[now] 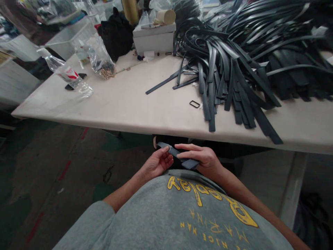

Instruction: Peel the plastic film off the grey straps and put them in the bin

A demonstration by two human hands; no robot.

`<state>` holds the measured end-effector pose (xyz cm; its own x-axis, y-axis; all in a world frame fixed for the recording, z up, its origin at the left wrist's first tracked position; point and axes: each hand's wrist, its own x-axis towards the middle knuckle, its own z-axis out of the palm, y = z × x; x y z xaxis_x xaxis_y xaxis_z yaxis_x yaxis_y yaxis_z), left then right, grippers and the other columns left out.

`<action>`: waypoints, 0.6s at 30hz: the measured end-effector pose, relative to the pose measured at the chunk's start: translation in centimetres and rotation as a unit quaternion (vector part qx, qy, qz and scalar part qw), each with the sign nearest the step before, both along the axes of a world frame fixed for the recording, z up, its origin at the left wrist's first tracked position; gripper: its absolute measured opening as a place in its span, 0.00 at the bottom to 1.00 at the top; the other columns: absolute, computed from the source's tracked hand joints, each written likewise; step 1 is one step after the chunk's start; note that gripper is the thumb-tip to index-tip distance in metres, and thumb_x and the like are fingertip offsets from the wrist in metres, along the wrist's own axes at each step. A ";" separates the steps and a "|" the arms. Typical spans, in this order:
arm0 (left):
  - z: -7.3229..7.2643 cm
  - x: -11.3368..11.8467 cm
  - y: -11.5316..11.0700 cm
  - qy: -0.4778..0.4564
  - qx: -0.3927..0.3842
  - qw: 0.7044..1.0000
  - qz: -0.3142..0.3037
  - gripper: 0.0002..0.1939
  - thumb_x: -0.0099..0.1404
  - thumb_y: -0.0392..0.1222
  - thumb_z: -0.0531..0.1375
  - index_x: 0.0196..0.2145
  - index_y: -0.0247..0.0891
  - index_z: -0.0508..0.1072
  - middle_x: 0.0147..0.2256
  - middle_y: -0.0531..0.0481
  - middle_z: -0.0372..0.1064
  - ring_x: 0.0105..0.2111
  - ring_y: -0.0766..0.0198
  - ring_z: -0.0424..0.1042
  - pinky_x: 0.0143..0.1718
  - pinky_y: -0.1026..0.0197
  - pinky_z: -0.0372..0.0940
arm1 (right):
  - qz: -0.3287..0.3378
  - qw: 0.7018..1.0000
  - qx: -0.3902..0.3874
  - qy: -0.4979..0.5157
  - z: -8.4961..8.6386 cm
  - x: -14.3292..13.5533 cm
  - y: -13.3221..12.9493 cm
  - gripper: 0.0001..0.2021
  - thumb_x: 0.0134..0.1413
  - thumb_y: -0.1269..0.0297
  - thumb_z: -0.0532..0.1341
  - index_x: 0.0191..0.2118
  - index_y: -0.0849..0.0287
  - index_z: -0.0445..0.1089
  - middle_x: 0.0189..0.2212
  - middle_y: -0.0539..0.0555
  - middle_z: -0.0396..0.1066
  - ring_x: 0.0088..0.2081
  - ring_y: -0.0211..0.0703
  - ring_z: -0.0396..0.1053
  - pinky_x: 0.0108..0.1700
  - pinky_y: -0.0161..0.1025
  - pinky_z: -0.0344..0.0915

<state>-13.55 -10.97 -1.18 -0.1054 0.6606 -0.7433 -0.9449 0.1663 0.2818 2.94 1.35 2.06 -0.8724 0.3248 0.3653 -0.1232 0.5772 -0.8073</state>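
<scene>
Close to my body, below the table's front edge, I hold a dark strap (pixel 190 164) with a folded-looking flat end. My left hand (pixel 158 163) pinches it between thumb and fingers near its far part. Around the nearer part, the fingers of my right hand (pixel 204 158) lie over the strap, with the thumb hidden. On the table beyond, a large heap of black straps (pixel 212 86) hangs toward the front edge. A small black rectangular ring (pixel 194 104) lies by their ends.
The pale table (pixel 117 107) spans the view. A plastic bottle (pixel 70 74) lies at left, near a clear bag (pixel 100 55) of small metal parts. Behind are a black bag (pixel 116 33), a white box (pixel 154 38) with a tape roll (pixel 166 16), and a plastic bin (pixel 70 38).
</scene>
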 end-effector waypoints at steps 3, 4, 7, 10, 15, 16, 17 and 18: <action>0.1 0.5 -0.1 0.019 0.035 0.999 -0.012 0.02 0.61 0.32 0.62 0.35 0.34 0.73 0.27 0.51 0.75 0.26 0.67 0.75 0.29 0.66 0.71 | -0.002 1.000 0.028 0.003 -1.2 -1.7 -0.2 0.15 0.56 0.77 0.59 0.44 0.53 0.77 0.52 0.56 0.75 0.49 0.44 0.75 0.46 0.38 0.73; 0.2 0.7 -0.2 0.019 0.048 0.999 -0.007 0.03 0.61 0.31 0.62 0.34 0.34 0.73 0.27 0.51 0.75 0.27 0.67 0.75 0.30 0.66 0.71 | -0.003 0.999 0.035 0.003 -1.5 -2.3 -0.2 0.15 0.57 0.77 0.59 0.45 0.54 0.77 0.50 0.56 0.75 0.48 0.44 0.75 0.46 0.38 0.73; 0.6 0.5 -0.3 -0.018 0.097 0.995 0.006 0.06 0.61 0.30 0.58 0.35 0.32 0.73 0.31 0.47 0.76 0.32 0.64 0.77 0.38 0.62 0.72 | -0.003 0.999 0.033 0.002 -1.8 -3.1 -0.2 0.14 0.57 0.76 0.58 0.45 0.55 0.76 0.44 0.56 0.78 0.44 0.44 0.77 0.44 0.37 0.72; -0.4 -1.5 -0.4 -0.037 0.124 0.990 0.062 0.14 0.64 0.34 0.55 0.46 0.29 0.73 0.40 0.40 0.77 0.40 0.60 0.77 0.45 0.57 0.71 | 0.002 0.999 -0.023 -0.030 -0.7 -2.5 -0.2 0.08 0.58 0.72 0.61 0.41 0.57 0.77 0.35 0.53 0.79 0.36 0.42 0.77 0.39 0.35 0.71; -5.0 -8.8 -2.8 0.088 -0.100 0.945 0.299 0.15 0.69 0.39 0.50 0.46 0.27 0.71 0.28 0.44 0.74 0.26 0.63 0.75 0.33 0.62 0.71 | 0.022 0.983 -0.159 -0.092 1.5 0.2 0.3 0.06 0.57 0.68 0.63 0.35 0.58 0.79 0.31 0.53 0.79 0.31 0.40 0.75 0.33 0.33 0.68; -5.9 -10.3 -3.7 0.109 -0.121 0.934 0.319 0.16 0.70 0.38 0.48 0.46 0.29 0.71 0.26 0.47 0.72 0.23 0.64 0.73 0.29 0.63 0.70 | 0.020 0.978 -0.180 -0.099 1.5 0.7 0.4 0.07 0.57 0.68 0.62 0.35 0.58 0.79 0.30 0.53 0.79 0.30 0.40 0.74 0.32 0.33 0.68; -6.5 -11.7 -4.7 0.133 -0.138 0.921 0.339 0.15 0.71 0.38 0.47 0.46 0.31 0.71 0.24 0.50 0.70 0.20 0.66 0.71 0.26 0.65 0.68 | 0.019 0.974 -0.199 -0.108 1.4 1.0 0.4 0.07 0.56 0.68 0.62 0.34 0.59 0.79 0.30 0.53 0.79 0.29 0.39 0.74 0.31 0.33 0.67; -6.9 -12.8 -5.7 0.157 -0.150 0.908 0.357 0.15 0.71 0.37 0.46 0.46 0.33 0.70 0.23 0.53 0.69 0.18 0.68 0.68 0.24 0.67 0.66 | 0.018 0.970 -0.213 -0.119 1.1 1.1 0.3 0.07 0.56 0.68 0.62 0.34 0.59 0.79 0.29 0.53 0.79 0.29 0.39 0.73 0.31 0.33 0.67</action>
<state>-26.37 -16.63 -8.06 -0.6659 0.1131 -0.7374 -0.7225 -0.3440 0.5997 4.07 1.65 3.14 -0.9288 0.3704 -0.0079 0.0815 0.1834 -0.9797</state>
